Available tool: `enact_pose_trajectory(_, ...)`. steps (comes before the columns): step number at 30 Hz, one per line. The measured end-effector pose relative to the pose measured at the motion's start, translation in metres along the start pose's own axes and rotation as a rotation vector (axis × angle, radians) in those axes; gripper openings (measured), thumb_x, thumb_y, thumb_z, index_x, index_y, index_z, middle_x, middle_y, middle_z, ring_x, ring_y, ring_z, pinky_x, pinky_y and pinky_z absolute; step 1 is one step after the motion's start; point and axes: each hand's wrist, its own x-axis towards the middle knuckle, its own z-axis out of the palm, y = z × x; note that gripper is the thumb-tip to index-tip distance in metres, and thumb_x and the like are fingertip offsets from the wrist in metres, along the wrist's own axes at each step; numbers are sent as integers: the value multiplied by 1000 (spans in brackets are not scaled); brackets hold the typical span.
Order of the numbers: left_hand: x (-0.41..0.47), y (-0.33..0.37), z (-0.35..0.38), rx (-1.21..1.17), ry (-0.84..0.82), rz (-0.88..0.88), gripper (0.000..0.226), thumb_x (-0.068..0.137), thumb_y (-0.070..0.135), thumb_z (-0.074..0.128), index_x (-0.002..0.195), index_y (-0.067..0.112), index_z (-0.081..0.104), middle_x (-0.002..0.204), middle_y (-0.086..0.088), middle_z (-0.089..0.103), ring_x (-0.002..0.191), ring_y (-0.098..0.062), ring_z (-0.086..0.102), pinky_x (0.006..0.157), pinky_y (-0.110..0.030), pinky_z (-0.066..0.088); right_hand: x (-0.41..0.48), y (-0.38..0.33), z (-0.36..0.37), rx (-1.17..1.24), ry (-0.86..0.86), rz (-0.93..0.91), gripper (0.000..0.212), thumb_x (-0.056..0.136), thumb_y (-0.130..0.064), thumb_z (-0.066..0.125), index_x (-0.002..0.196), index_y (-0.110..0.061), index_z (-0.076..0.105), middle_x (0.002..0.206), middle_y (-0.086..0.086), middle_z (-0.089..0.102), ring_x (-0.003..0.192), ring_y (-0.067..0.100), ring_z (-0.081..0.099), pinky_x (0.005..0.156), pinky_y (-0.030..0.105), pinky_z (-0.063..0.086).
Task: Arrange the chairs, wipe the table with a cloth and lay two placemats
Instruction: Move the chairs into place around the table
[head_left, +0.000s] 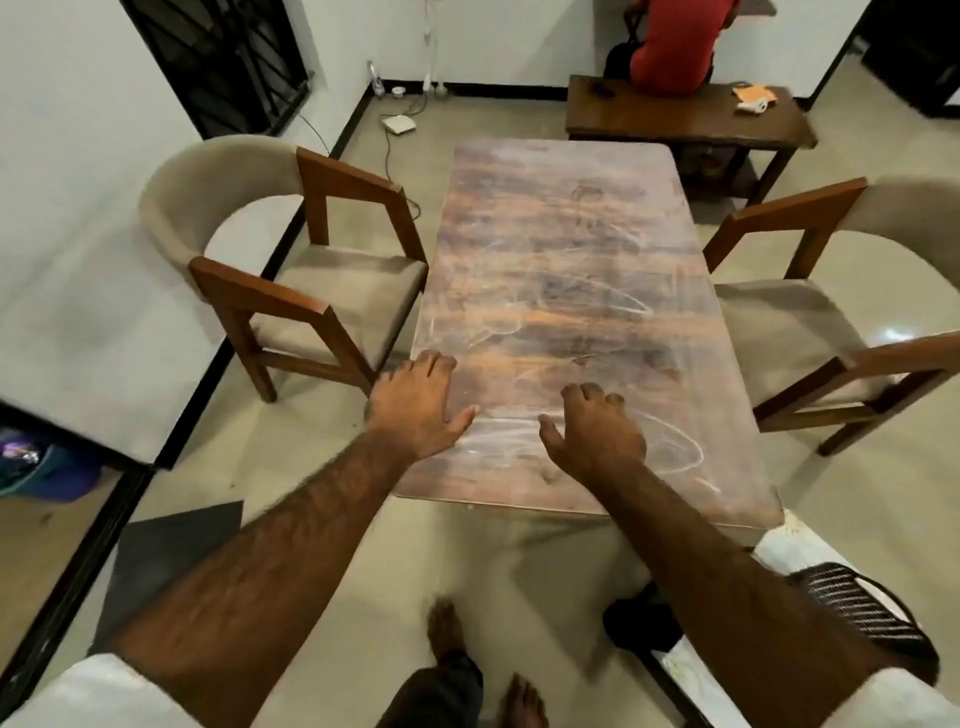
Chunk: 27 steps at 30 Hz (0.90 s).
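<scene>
A long wooden table (566, 249) with pale smear marks runs away from me. My left hand (415, 405) hovers over its near left corner, fingers apart, holding nothing. My right hand (597, 431) is over the near end of the top, fingers loosely curled, also empty. A beige chair with wooden arms (311, 270) stands at the table's left side, facing it. A matching chair (810, 332) stands at the right side. A dark flat sheet (171, 561), perhaps a placemat, lies on the floor at lower left. No cloth is visible.
A dark wooden bench (685, 117) stands beyond the table's far end, with a person in a red top (675, 47) seated behind it. Cables and a white device (399, 124) lie on the floor by the far wall. A striped item (857, 603) sits at lower right.
</scene>
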Motion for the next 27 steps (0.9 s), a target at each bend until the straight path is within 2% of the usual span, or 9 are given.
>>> enact_pose_trajectory(7,-42,-74,2,-27,-80,-158,95,95,84,50,168,27,30,176,-3,35,160,-29,39,125,-57,39,-20,-77,13,3,-60,-33,65,105,-64,50,151,-18,47,154,9,51,132,37,56,86,49,60)
enact_pose_trajectory(10,-46,-121,-8,-32,-78,-187,98,96,84,49,172,27,25,181,-2,28,165,-29,31,129,-58,34,-16,-121,21,19,-53,-58,69,103,-66,52,154,-20,44,159,8,47,134,37,57,85,51,64)
enact_pose_trajectory(16,-45,-255,-26,-34,-7,-211,92,97,81,52,168,25,31,176,-4,36,164,-29,33,128,-58,34,10,-242,34,22,-43,-76,69,101,-69,53,150,-22,43,155,8,50,130,37,59,88,50,64)
enact_pose_trajectory(20,-38,-346,-37,-56,-27,-223,93,95,82,51,167,26,30,175,-4,37,162,-31,36,127,-60,37,30,-323,36,46,-43,-48,70,100,-71,52,149,-22,43,154,8,50,128,35,61,88,49,64)
enact_pose_trajectory(24,-20,-424,-46,-33,-34,-208,93,96,80,54,168,25,31,176,-5,36,161,-32,38,126,-60,37,59,-396,35,41,-65,-41,72,103,-70,51,156,-22,40,161,9,45,136,35,59,95,47,63)
enact_pose_trajectory(27,10,-474,-53,-25,-31,-194,96,95,82,54,168,25,29,177,-4,34,161,-33,38,126,-60,36,86,-440,36,44,-56,-26,74,102,-71,49,159,-24,39,161,6,44,138,34,59,94,46,61)
